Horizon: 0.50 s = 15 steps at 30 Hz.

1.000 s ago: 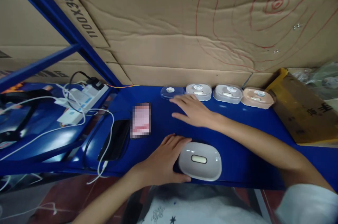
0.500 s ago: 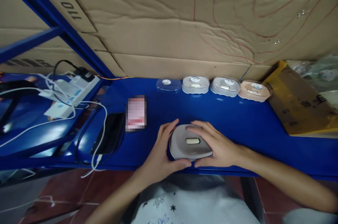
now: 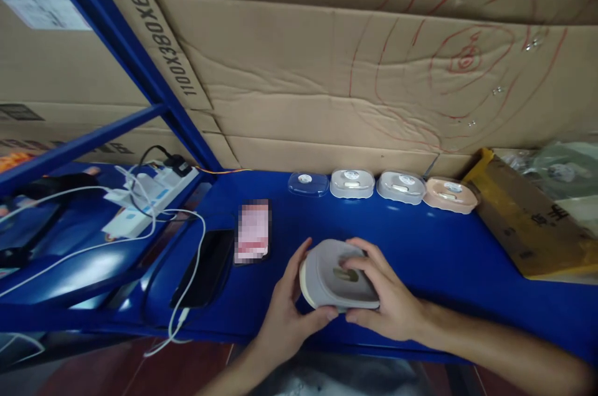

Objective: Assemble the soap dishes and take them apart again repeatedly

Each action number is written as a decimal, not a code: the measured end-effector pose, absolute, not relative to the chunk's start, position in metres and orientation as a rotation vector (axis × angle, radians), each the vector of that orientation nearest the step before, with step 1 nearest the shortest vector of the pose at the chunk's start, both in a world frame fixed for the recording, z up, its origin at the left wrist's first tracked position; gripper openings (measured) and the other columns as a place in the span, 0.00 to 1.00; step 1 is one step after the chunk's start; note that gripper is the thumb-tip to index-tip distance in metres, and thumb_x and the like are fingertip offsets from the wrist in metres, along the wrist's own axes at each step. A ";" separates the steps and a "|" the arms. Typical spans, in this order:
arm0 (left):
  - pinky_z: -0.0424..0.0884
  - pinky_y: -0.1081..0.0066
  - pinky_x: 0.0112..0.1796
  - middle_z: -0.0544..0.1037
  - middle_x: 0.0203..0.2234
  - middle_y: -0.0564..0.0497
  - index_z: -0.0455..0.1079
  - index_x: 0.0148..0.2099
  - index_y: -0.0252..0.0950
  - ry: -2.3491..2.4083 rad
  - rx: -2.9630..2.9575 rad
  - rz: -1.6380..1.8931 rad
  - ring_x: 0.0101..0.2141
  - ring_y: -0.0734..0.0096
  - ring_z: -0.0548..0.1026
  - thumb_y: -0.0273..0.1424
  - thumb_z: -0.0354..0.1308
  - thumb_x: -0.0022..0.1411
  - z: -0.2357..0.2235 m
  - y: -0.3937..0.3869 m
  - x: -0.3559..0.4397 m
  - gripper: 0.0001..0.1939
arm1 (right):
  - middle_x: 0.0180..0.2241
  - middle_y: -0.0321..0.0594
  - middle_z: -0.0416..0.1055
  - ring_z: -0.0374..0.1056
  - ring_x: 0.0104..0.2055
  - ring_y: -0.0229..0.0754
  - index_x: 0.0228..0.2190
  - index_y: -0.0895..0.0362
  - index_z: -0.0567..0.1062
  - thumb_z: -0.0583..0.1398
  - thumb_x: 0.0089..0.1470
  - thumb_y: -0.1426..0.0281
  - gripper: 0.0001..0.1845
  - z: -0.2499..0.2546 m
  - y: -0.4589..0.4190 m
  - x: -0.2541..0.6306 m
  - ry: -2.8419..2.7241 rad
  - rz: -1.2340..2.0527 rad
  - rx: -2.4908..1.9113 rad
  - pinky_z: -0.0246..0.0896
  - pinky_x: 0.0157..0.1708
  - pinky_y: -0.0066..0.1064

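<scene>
Head camera: two-handed hold

I saw the left hand (image 3: 288, 309) and right hand (image 3: 397, 302), half-curled, gripping opposite ends of a grey, rounded-oval plastic dish (image 3: 324, 278) near a blue tabletop's (image 3: 322, 218) front edge. Behind, a clear-lidded peach oval box (image 3: 448, 198) stood beside a brown cardboard carton (image 3: 532, 228).

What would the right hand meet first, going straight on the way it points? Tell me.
The gray dish, which the right hand touches. Beyond that, the left hand seems next in line, though one view leaves depth unclear.
</scene>
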<state>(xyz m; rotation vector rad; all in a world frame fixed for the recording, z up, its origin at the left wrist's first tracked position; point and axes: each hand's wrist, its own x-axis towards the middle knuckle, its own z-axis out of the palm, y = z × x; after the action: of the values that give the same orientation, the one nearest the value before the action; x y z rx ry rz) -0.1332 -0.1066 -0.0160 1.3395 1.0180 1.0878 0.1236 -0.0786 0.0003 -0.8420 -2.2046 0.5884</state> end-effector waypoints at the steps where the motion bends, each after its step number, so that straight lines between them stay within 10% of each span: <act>1: 0.70 0.44 0.68 0.71 0.71 0.36 0.52 0.80 0.44 1.018 1.326 1.103 0.68 0.37 0.73 0.62 0.75 0.55 -0.018 -0.105 -0.135 0.62 | 0.69 0.55 0.61 0.65 0.72 0.63 0.64 0.44 0.66 0.68 0.61 0.43 0.37 0.005 -0.076 0.122 -2.186 0.553 -0.844 0.74 0.63 0.55; 8: 0.63 0.37 0.71 0.67 0.73 0.37 0.58 0.78 0.46 1.128 1.602 0.872 0.70 0.37 0.69 0.50 0.74 0.63 -0.017 -0.108 -0.161 0.49 | 0.70 0.56 0.65 0.62 0.74 0.65 0.65 0.48 0.69 0.70 0.61 0.48 0.38 0.018 -0.009 0.104 -2.209 0.360 -1.110 0.65 0.68 0.64; 15: 0.50 0.29 0.74 0.60 0.78 0.42 0.54 0.81 0.54 0.990 2.088 0.361 0.78 0.36 0.52 0.36 0.81 0.56 -0.013 -0.110 -0.165 0.58 | 0.72 0.62 0.64 0.60 0.75 0.67 0.64 0.56 0.73 0.73 0.59 0.51 0.40 -0.019 0.057 0.045 -2.401 0.315 -1.191 0.58 0.71 0.64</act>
<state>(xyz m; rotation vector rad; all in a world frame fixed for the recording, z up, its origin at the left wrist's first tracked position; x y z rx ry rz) -0.1652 -0.1099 -0.0126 2.0878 0.9902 0.3611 0.0448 0.0573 -0.0194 -1.1915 -2.4005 0.3152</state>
